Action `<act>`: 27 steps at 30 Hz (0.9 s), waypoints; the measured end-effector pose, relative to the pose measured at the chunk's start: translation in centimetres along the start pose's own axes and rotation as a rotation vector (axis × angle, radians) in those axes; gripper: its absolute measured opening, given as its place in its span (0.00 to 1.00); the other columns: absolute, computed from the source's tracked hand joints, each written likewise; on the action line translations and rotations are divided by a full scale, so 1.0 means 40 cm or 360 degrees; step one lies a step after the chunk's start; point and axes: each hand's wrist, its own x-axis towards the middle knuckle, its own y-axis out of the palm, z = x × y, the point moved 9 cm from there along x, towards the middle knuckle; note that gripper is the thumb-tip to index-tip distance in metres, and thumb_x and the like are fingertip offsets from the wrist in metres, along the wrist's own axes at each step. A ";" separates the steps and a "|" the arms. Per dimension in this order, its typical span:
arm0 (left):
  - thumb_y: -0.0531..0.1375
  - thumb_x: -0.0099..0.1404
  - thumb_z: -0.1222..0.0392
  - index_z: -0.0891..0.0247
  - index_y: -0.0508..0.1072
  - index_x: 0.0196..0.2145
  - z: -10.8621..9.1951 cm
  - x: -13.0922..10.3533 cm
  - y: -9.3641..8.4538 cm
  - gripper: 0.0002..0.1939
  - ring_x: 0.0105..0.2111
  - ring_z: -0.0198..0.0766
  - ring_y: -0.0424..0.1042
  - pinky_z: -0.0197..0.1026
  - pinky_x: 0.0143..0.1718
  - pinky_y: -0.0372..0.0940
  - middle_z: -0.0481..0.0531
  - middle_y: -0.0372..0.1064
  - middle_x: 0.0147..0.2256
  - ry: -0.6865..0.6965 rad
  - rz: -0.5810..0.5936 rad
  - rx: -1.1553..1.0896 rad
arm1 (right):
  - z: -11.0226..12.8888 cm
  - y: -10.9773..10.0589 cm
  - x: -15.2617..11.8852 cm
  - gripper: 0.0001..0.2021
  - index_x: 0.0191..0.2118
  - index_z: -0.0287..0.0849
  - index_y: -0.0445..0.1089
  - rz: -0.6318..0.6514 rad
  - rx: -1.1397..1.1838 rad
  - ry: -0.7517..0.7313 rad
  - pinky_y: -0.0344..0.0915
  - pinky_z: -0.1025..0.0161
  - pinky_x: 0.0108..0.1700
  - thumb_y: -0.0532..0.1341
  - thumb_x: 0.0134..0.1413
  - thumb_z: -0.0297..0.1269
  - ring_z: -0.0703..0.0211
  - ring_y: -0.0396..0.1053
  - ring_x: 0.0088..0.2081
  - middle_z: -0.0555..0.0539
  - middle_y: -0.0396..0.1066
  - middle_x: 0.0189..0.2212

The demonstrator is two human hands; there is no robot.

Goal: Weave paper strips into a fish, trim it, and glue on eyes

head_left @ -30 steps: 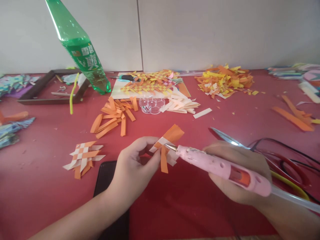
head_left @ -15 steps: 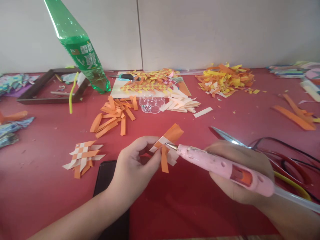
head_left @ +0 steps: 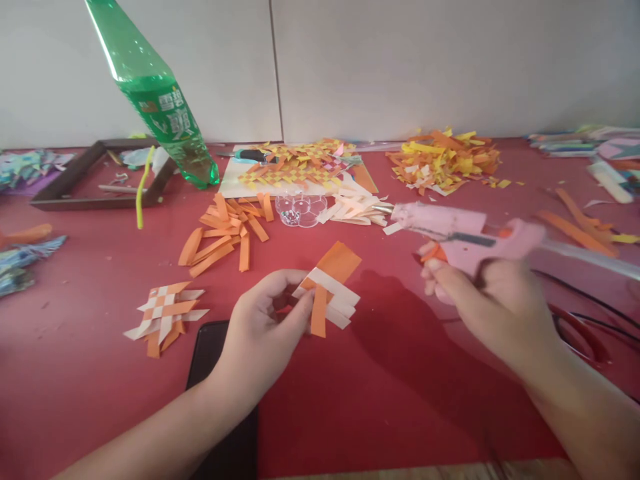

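Observation:
Between the thumb and fingers of my left hand is a small woven piece of orange and cream paper strips, its strip ends fanning out to the right. My right hand grips a pink hot glue gun by its handle, fingers at the orange trigger. The gun's metal nozzle points left, apart from the woven piece and above it in the view. A clear glue stick sticks out of its back. Another orange and cream woven piece lies on the table to the left.
Folded orange strips, cream strips and a clear bead tray lie ahead. Behind are a green bottle, a dark frame and a yellow-orange paper pile. A black phone lies under my left forearm; red-handled scissors are at right.
My right hand has lifted the glue gun away from the woven piece, up and to the right, turning it on its side. My left hand has barely moved and still holds the piece.

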 end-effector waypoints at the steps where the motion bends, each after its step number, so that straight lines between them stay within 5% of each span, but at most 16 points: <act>1: 0.61 0.65 0.57 0.62 0.75 0.36 0.005 0.001 0.001 0.07 0.24 0.32 0.73 0.32 0.25 0.70 0.48 0.74 0.27 -0.0027 0.0014 -0.0023 | -0.014 -0.002 0.008 0.13 0.27 0.45 0.67 -0.0001 -0.0019 0.0103 0.62 0.58 0.31 0.63 0.49 0.49 0.54 0.71 0.26 0.49 0.71 0.21; 3: 0.61 0.65 0.55 0.63 0.75 0.36 0.015 0.002 0.005 0.08 0.22 0.30 0.71 0.31 0.24 0.69 0.47 0.73 0.26 -0.0070 0.0049 -0.0072 | -0.018 -0.011 0.023 0.15 0.28 0.45 0.66 -0.0055 -0.0118 0.0120 0.59 0.61 0.28 0.63 0.49 0.52 0.55 0.70 0.26 0.48 0.71 0.24; 7: 0.62 0.64 0.54 0.63 0.75 0.33 0.027 -0.002 0.013 0.09 0.22 0.29 0.70 0.30 0.25 0.69 0.46 0.72 0.26 -0.0101 0.0115 -0.0173 | 0.007 0.010 0.036 0.20 0.21 0.46 0.57 -0.0055 -0.0495 -0.0284 0.54 0.61 0.26 0.59 0.56 0.52 0.58 0.62 0.23 0.49 0.64 0.21; 13: 0.63 0.63 0.56 0.63 0.76 0.32 0.019 -0.014 0.049 0.07 0.26 0.31 0.72 0.31 0.27 0.69 0.48 0.74 0.28 -0.0108 0.0311 -0.0261 | 0.010 0.043 0.029 0.10 0.38 0.44 0.72 -0.0086 -0.0639 -0.0467 0.64 0.52 0.41 0.60 0.58 0.44 0.44 0.71 0.41 0.41 0.74 0.36; 17: 0.62 0.63 0.58 0.63 0.72 0.30 0.022 -0.024 0.067 0.06 0.24 0.31 0.71 0.32 0.26 0.68 0.48 0.74 0.26 -0.0176 0.0384 -0.0219 | 0.132 0.002 -0.045 0.10 0.43 0.47 0.70 -0.0338 -0.0325 -0.0915 0.66 0.49 0.47 0.63 0.54 0.35 0.46 0.70 0.44 0.41 0.72 0.39; 20: 0.62 0.61 0.59 0.63 0.70 0.28 0.022 -0.031 0.080 0.07 0.25 0.32 0.71 0.33 0.27 0.67 0.48 0.73 0.25 -0.0186 0.0441 -0.0128 | 0.233 0.021 -0.139 0.16 0.42 0.49 0.68 -0.0074 -0.0041 -0.1408 0.68 0.51 0.44 0.70 0.46 0.40 0.51 0.71 0.39 0.46 0.72 0.36; 23: 0.62 0.60 0.61 0.63 0.71 0.27 0.021 -0.038 0.094 0.05 0.25 0.31 0.68 0.32 0.27 0.63 0.47 0.71 0.25 -0.0136 0.0529 0.0063 | 0.265 0.034 -0.187 0.17 0.41 0.47 0.69 0.0065 -0.0026 -0.1458 0.68 0.54 0.44 0.71 0.46 0.42 0.54 0.68 0.39 0.47 0.71 0.36; 27: 0.62 0.61 0.57 0.64 0.72 0.28 0.023 -0.044 0.101 0.08 0.26 0.32 0.66 0.34 0.29 0.62 0.48 0.71 0.26 -0.0046 0.0606 0.0184 | 0.246 0.032 -0.178 0.07 0.37 0.48 0.71 0.0188 0.0209 -0.1245 0.67 0.58 0.42 0.66 0.52 0.30 0.58 0.65 0.38 0.49 0.67 0.36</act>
